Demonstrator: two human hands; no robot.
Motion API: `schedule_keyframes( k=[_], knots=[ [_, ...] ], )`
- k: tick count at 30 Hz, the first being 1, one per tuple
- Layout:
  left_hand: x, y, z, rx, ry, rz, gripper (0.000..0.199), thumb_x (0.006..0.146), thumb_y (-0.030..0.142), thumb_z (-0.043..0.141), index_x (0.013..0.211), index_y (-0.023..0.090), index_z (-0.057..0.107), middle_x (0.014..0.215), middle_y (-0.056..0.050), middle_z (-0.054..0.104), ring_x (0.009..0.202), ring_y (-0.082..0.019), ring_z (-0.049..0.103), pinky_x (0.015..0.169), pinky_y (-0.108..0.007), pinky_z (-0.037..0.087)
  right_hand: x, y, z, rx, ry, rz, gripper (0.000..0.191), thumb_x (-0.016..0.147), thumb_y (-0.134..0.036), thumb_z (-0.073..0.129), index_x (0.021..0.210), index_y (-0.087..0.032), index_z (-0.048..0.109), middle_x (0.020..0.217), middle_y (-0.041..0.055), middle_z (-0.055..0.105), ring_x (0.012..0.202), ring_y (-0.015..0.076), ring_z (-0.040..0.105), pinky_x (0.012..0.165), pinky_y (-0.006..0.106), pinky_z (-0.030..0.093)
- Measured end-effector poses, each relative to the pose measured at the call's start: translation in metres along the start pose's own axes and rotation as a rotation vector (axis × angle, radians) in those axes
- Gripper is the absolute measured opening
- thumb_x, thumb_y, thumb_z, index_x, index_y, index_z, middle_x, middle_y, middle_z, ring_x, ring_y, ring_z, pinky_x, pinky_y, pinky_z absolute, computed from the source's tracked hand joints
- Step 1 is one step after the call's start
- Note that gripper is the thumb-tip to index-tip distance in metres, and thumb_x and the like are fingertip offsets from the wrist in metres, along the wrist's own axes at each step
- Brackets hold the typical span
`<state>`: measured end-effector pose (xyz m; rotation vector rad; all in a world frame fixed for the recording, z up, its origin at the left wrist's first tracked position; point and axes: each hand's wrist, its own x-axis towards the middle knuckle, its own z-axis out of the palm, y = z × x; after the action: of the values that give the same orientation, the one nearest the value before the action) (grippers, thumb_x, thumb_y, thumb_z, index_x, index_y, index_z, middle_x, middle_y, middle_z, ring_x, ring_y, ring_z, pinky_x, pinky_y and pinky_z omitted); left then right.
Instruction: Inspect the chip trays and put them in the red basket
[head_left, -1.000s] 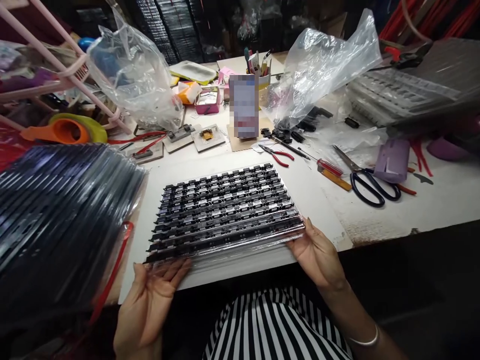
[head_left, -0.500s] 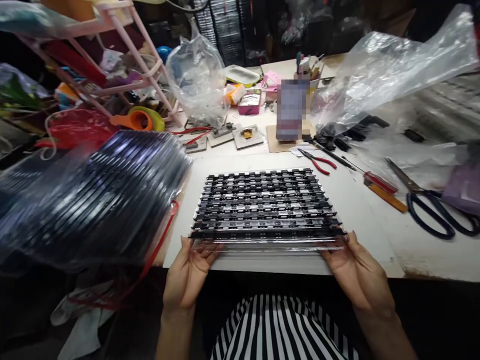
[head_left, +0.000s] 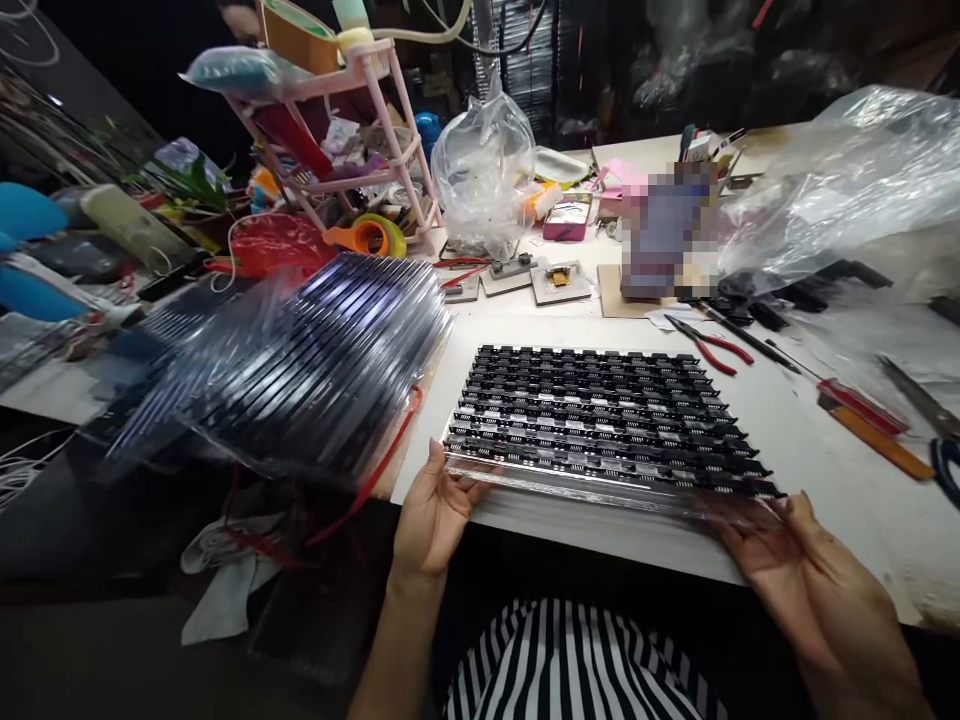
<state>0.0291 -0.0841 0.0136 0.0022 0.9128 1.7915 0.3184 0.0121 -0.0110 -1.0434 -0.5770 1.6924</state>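
Observation:
A clear plastic tray [head_left: 600,484] carries several rows of small black parts [head_left: 592,415] with fine pins. My left hand [head_left: 439,505] grips its near left corner, thumb on the rim and fingers underneath. At the near right corner my right hand [head_left: 806,555] holds it the same way, its fingers partly seen through the plastic. The tray is over the front of the white worktop [head_left: 427,475]. To its left lies a spread stack of trays in clear wrapping [head_left: 352,350], with dark strips inside.
Red-handled pliers [head_left: 709,345], a red screwdriver [head_left: 862,405] and scissors [head_left: 946,470] lie on the right. Behind stand a pink shelf rack [head_left: 409,150], a knotted clear bag [head_left: 484,170] and a metal block [head_left: 561,282]. A red strap [head_left: 390,450] hangs by the stack.
The view has swung left, so the scene sits further right in the picture. The tray appears turned slightly, its right end nearer me. Both hands keep their hold on it.

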Motion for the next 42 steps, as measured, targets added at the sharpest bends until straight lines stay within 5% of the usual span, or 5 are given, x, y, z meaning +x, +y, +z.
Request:
schedule_keyframes(
  k=[6, 13, 37, 42],
  knots=[
    [-0.001, 0.011, 0.016, -0.015, -0.014, 0.051, 0.026, 0.095, 0.024, 0.039, 0.102, 0.017, 0.064, 0.097, -0.007, 0.072, 0.093, -0.024, 0.068, 0.081, -0.045, 0.056, 0.003, -0.005, -0.003, -0.235, 0.113, -0.120, 0.031, 0.083, -0.045, 0.061, 0.089, -0.016, 0.069, 0.080, 0.0074, 0.070, 0.079, 0.0226, 0.067, 0.072, 0.035, 0.060],
    [0.000, 0.015, 0.025, -0.029, 0.046, 0.022, 0.026, 0.094, 0.026, 0.042, 0.109, 0.016, 0.060, 0.102, -0.012, 0.069, 0.101, -0.030, 0.064, 0.068, -0.037, 0.060, 0.006, -0.012, 0.010, -0.218, 0.044, -0.204, 0.036, 0.083, -0.047, 0.058, 0.079, -0.013, 0.069, 0.074, 0.0098, 0.070, 0.069, 0.0223, 0.067, 0.051, 0.029, 0.057],
    [-0.001, 0.016, 0.025, 0.033, 0.101, 0.059, 0.030, 0.096, 0.024, 0.035, 0.115, 0.016, 0.056, 0.104, -0.014, 0.069, 0.102, -0.034, 0.062, 0.062, -0.034, 0.062, 0.004, -0.011, 0.023, -0.023, 0.020, -0.231, 0.041, 0.075, -0.053, 0.066, 0.070, -0.013, 0.064, 0.066, 0.0101, 0.070, 0.062, 0.0200, 0.067, 0.046, 0.023, 0.051],
    [0.005, 0.016, 0.019, 0.068, -0.002, 0.114, 0.030, 0.095, 0.026, 0.039, 0.117, 0.019, 0.058, 0.108, -0.010, 0.069, 0.102, -0.033, 0.062, 0.064, -0.035, 0.061, 0.004, -0.010, 0.025, 0.020, -0.021, -0.225, 0.039, 0.078, -0.052, 0.064, 0.073, -0.013, 0.064, 0.067, 0.0111, 0.071, 0.059, 0.0204, 0.067, 0.046, 0.024, 0.051]
  ],
)
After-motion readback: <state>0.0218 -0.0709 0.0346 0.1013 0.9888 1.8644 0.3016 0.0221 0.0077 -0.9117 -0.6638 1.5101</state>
